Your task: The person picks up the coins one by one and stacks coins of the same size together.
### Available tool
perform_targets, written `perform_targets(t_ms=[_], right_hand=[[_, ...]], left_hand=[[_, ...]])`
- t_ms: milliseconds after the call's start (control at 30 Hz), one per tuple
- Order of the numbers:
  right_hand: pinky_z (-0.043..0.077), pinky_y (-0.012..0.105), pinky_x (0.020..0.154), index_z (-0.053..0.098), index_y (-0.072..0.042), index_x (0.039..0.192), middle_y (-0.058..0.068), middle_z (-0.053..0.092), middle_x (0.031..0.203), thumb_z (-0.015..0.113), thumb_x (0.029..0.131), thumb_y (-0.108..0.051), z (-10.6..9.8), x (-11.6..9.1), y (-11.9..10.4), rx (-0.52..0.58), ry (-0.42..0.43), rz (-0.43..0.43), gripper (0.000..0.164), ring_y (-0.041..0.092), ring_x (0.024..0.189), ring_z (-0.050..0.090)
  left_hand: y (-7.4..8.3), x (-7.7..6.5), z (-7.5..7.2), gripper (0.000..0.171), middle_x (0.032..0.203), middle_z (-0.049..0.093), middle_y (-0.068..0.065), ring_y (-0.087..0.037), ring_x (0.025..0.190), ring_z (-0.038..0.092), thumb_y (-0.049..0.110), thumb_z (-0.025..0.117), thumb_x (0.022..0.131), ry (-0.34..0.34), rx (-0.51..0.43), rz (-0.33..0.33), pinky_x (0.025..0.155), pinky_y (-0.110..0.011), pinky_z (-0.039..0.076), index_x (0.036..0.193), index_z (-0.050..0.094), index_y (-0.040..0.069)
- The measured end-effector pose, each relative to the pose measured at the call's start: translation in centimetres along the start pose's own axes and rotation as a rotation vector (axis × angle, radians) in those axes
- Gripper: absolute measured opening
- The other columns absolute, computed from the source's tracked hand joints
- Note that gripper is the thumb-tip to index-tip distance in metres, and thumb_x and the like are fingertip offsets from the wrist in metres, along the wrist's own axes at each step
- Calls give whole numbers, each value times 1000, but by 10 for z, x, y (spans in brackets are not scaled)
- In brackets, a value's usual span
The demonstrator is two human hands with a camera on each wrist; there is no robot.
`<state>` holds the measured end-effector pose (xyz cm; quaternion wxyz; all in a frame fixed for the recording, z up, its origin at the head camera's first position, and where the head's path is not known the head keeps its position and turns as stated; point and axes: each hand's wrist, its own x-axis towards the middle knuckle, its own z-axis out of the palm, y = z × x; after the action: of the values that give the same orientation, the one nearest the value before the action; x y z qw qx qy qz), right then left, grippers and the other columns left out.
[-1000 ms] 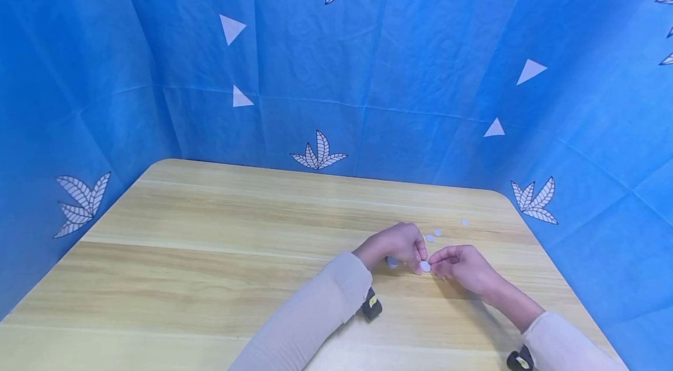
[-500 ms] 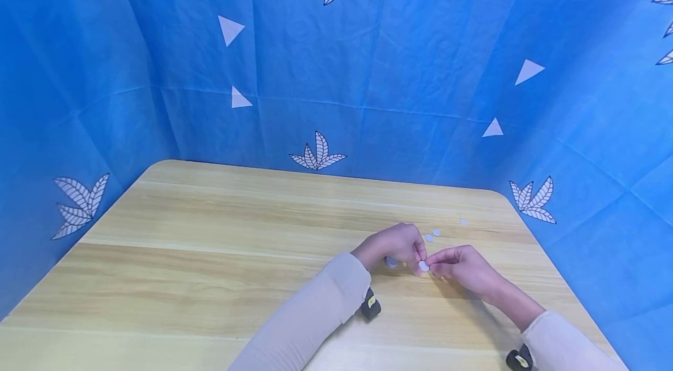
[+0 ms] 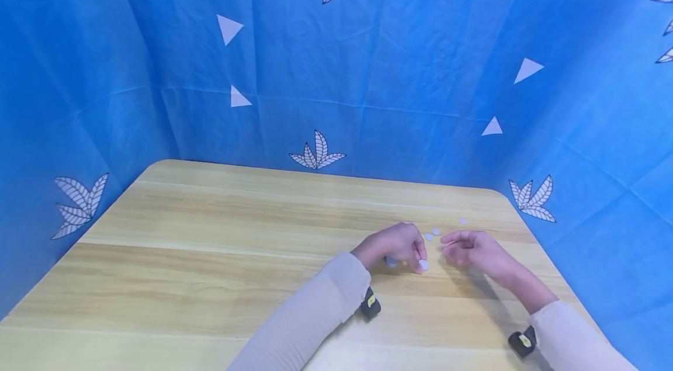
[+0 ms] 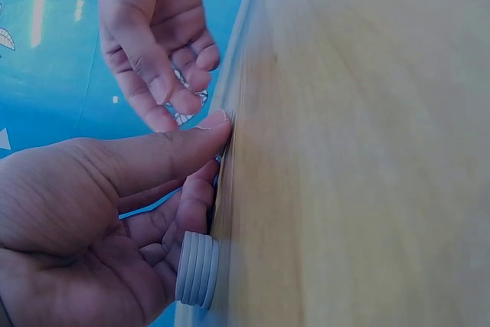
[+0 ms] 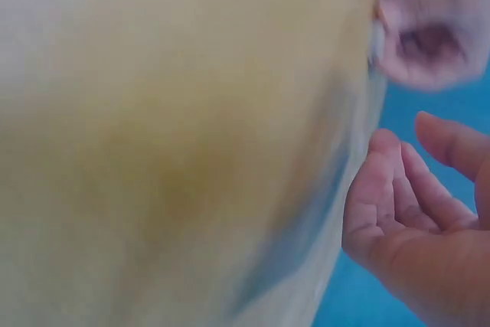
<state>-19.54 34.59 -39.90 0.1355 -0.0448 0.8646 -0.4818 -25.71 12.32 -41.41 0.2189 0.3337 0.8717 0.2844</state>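
So, a white disc (image 3: 423, 264) is being pinched at the fingertips of the left hand (image 3: 401, 243), low over the right half of the table (image 3: 210, 277). Those fingers are held narrow, with the thumb brought right down to the wood. Just left of that disc, a little stack (image 3: 391, 262) is partly covered by the same hand. In the left wrist view it's shown as several grey layers set together against the tabletop; whether it's touched by the fingers can't really be told.

The right hand (image 3: 481, 255) is kept off to the right, with nothing held. Its fingers are loosely bent and the thumb is parted from them, so a moderately wide gap is left. Just to the far left of its fingertips, a left loose disc (image 3: 428, 236) and a right loose disc (image 3: 436, 231) are laid close together, and a far disc (image 3: 463, 221) is placed farther right, well apart.

Both forearms are covered by pale sleeves (image 3: 310, 312), and a black gadget (image 3: 370, 304) is worn at each wrist. The table is backed by a blue curtain (image 3: 326, 55), printed with white triangles (image 3: 228, 29) and leaves (image 3: 318, 153).
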Motion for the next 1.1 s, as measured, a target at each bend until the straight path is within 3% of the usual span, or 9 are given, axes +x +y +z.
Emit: perform_targets(t_ms=[267,467,800,1100], right_hand=[[58,30,76,58,12,128,24,71,109,68,96,-5,-36,24,16,-237,146,-63,38,29,94,71],[55,34,76,61,11,125,18,73,102,69,97,-11,-58,44,29,-449,200,-45,37,33,95,69],[53,46,83,66,7,118,20,70,102,71,97,-15,-72,63,41,-484,184,17,31,34,95,65],[49,32,78,70,4,109,8,69,92,73,96,-17,-77,70,50,-440,169,35,24,21,86,60]], left_hand=[[-2,0,2,17,83,65,11,-4,79,59,20,91,79,2,-20,-11,69,-19,50,85,75,20],[-2,0,2,18,83,65,11,-4,79,60,19,91,79,6,-24,-15,69,-19,50,86,75,19],[-1,-2,1,16,83,65,11,-4,79,59,19,90,80,3,-18,-12,69,-19,50,87,75,19],[2,-4,0,17,83,64,10,-5,78,58,18,90,80,6,-23,-33,67,-20,50,85,75,20]])
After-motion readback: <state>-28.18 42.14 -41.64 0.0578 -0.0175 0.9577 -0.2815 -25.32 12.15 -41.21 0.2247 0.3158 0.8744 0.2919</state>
